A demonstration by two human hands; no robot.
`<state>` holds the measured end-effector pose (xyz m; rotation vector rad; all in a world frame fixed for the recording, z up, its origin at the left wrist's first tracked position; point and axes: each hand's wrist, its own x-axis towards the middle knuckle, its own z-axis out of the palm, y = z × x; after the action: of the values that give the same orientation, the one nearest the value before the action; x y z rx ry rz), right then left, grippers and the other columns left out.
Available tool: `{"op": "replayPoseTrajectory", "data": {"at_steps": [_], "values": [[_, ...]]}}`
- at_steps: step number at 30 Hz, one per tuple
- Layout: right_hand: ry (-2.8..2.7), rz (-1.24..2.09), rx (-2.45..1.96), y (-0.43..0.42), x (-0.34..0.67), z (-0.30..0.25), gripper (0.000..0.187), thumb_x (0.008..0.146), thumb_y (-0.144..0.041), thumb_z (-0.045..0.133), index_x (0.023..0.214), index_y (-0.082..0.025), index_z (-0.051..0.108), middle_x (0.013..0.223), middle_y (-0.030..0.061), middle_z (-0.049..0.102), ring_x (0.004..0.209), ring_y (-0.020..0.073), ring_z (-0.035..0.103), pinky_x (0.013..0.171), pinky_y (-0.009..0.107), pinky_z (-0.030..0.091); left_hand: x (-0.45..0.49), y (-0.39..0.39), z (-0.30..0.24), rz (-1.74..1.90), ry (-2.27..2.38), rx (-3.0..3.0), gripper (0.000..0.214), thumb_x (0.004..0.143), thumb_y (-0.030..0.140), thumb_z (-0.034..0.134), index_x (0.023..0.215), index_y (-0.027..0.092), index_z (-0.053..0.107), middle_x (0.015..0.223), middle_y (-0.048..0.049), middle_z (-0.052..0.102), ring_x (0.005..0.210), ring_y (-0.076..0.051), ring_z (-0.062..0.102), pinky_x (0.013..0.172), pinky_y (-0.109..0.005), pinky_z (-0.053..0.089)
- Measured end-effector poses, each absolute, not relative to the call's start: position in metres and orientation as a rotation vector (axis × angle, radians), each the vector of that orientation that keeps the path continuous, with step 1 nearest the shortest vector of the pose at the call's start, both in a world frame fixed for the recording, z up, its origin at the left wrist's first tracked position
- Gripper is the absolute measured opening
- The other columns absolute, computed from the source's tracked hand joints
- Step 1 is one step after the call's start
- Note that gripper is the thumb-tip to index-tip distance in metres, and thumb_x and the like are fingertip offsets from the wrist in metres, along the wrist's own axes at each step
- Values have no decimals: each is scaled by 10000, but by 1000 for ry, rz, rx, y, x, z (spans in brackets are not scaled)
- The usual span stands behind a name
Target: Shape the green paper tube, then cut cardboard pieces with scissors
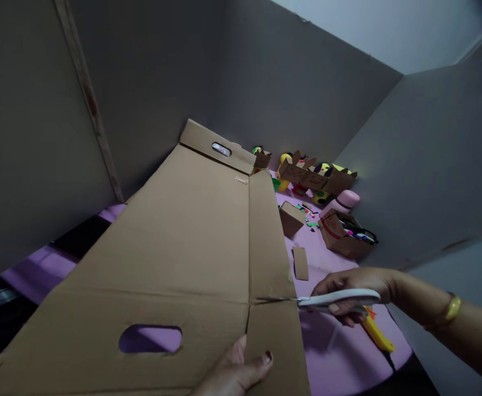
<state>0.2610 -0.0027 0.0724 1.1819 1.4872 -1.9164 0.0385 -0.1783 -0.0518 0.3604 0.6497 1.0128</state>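
Observation:
A large unfolded cardboard box (191, 231) slants across the left and middle of the view, with an oval handle hole near its front edge and another in its far flap. My right hand (350, 297) grips white-handled scissors (335, 298). Their blades lie across the long side flap, at a cut running in from its right edge to the crease. At the bottom, my left hand (241, 368) holds the cardboard by the side flap, thumb on top; the other fingers are partly hidden.
On the pink tabletop (335, 352) lie a yellow cutter (378, 333), a small cardboard piece (300, 263) and paper scraps. A small box (292, 219), a box of pens (343, 234), a pink bottle (340, 202) and cardboard crafts (315, 176) stand farther back. Grey walls surround the table.

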Motion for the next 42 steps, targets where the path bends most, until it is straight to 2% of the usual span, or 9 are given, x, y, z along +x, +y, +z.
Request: {"op": "replayPoseTrajectory", "data": {"at_steps": [5,9,12,15,20,25,29,35,42], "values": [[1461,-1877,1221,2,252,81,415,651,-274,794,992,-96,640,494,-69,552,361,36,476,304,91,369,40,-177,-56,1025,608,382,508,650,356,774,1078,119,637,1058,-180,684,1087,-318,583,1001,-436,368],[1470,-1845,1244,5,254,83,391,644,-275,798,964,-102,656,497,-76,545,350,24,469,298,76,366,42,-176,-58,1027,525,384,525,637,382,777,1072,124,635,1156,-188,641,1168,-332,526,1016,-442,354],[1462,-1829,1239,3,254,82,406,637,-284,803,973,-110,654,503,-72,560,358,27,485,300,73,370,42,-176,-58,1043,473,390,546,632,388,780,1092,139,624,1216,-174,615,1203,-329,499,1048,-461,312],[1451,-1833,1224,1,248,77,419,623,-310,810,957,-115,650,508,-57,584,393,47,527,322,87,405,41,-177,-60,1033,488,400,539,659,378,765,1123,150,611,1189,-171,637,1201,-321,506,1070,-480,273],[1446,-1847,1228,0,237,69,393,616,-291,803,931,-109,653,483,-58,580,362,42,491,301,89,388,39,-179,-63,1015,602,401,516,637,376,780,1091,177,637,1158,-148,659,1251,-315,455,1117,-483,157],[1466,-1862,1255,0,240,70,374,627,-251,792,949,-112,660,499,-73,562,388,33,502,309,69,376,43,-179,-65,1076,477,411,541,639,382,778,1093,125,634,1112,-191,668,1184,-337,519,1081,-495,247],[1457,-1875,1221,-2,241,69,412,631,-263,790,990,-112,656,507,-59,587,395,44,512,311,81,372,44,-179,-63,1058,502,395,540,643,362,781,1112,142,628,1093,-178,680,1156,-328,544,1062,-482,287],[1497,-1890,1208,-3,241,68,317,653,-286,773,901,-110,682,490,-64,569,372,29,473,310,77,344,44,-179,-60,1068,473,400,538,622,384,791,1084,147,647,1089,-171,685,1154,-331,547,1058,-475,300],[1497,-1837,1234,-7,243,73,480,596,-306,815,1013,-111,679,530,-76,556,371,9,453,309,57,341,44,-182,-62,1112,540,444,534,623,370,793,1076,137,631,1121,-177,669,1121,-325,571,1012,-465,361]]}}
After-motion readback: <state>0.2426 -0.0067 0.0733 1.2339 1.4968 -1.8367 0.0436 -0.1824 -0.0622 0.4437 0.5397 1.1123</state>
